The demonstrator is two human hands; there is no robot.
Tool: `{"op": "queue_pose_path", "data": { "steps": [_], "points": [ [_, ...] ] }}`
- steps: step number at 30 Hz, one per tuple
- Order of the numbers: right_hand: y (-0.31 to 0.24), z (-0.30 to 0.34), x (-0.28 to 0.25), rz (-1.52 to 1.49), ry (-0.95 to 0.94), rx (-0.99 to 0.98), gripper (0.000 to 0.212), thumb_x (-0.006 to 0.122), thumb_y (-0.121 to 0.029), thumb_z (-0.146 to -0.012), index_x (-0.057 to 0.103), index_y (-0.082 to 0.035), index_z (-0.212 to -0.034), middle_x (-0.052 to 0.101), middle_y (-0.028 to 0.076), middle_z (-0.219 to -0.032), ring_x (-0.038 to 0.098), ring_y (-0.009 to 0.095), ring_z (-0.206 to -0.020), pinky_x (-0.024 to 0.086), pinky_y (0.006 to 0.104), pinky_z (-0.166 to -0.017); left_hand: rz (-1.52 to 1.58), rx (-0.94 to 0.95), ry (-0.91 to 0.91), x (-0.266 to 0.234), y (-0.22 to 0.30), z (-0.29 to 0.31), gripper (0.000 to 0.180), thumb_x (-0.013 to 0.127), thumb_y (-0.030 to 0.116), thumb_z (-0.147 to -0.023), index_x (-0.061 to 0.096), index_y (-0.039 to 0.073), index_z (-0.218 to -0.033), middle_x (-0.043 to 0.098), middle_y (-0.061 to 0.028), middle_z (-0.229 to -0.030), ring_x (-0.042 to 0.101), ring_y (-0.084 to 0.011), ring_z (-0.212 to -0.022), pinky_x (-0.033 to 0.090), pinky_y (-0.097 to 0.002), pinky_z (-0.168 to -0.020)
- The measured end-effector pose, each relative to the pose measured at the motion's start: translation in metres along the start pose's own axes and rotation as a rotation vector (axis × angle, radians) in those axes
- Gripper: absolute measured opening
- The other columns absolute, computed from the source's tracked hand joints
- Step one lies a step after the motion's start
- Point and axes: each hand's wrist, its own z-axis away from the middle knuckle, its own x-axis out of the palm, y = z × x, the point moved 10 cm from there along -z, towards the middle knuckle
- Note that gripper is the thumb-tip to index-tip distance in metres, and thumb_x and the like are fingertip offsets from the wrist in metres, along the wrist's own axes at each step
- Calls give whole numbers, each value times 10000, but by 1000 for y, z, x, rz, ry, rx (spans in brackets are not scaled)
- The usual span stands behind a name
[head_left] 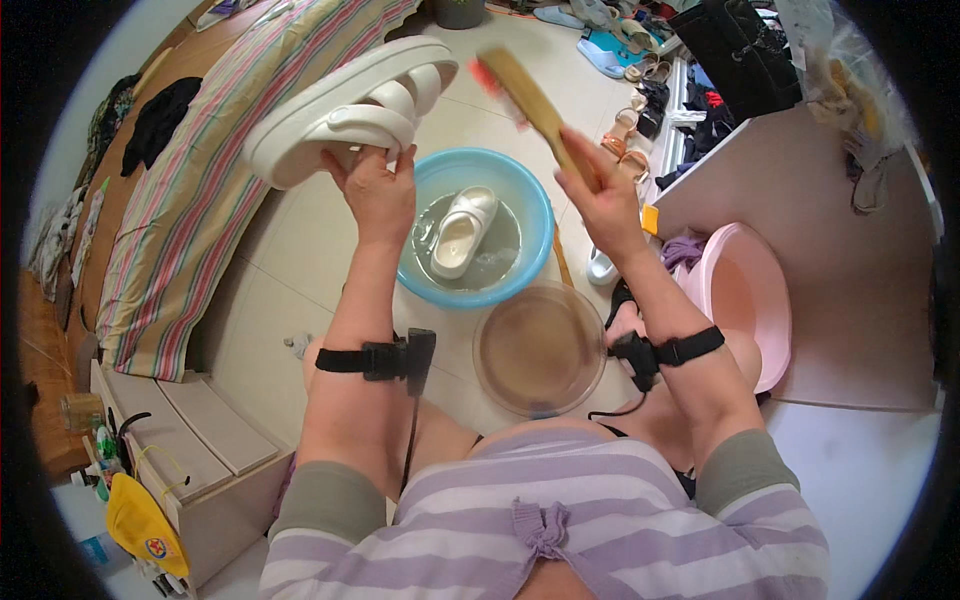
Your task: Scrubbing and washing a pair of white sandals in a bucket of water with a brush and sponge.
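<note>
Left hand (380, 195) and right hand (612, 208) leave a gap over the blue basin (536, 212) (white shoe (464, 232) inside); the brush (530, 95) narrows its far end.

No lettering or numbers can be read. At eight o'clock, a small round emblem (157, 548) in red, blue and white is borne on the front of a yellow cap (135, 515); its finer detail is blurred. Between eight and nine o'clock, small green-and-white containers (105, 442) are seen, too small for any print to be made out.
</note>
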Motion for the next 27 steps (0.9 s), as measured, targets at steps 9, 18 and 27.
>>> {"op": "queue_pose_path", "data": {
  "steps": [9, 18, 27],
  "points": [
    [67, 22, 13, 173, -160, 126, 456, 663, -240, -841, 569, -180, -1283, 642, 126, -1170, 642, 243, -1038, 497, 332, -893, 468, -288, 13, 8, -26, -4, 300, 621, 145, -874, 575, 56, -1156, 644, -79, -1042, 587, -212, -1031, 274, -439, -1086],
    [19, 18, 82, 39, -189, 93, 500, 664, -184, -841, 531, -134, -1320, 643, 136, -1164, 653, 277, -967, 488, 345, -855, 1521, -825, -10, 39, -37, 19, 429, 571, 90, -915, 410, 27, -1308, 520, -84, -1247, 517, -225, -1144, 428, -362, -985],
    [28, -13, 34, -99, -50, 289, 509, 666, -195, -839, 510, -82, -1310, 668, 146, -1066, 655, 231, -975, 507, 336, -812, 1741, -1154, 43, 64, -43, 40, 356, 512, 226, -934, 465, 61, -1246, 555, -93, -1184, 550, -267, -1084, 439, -456, -979]
  ]
}}
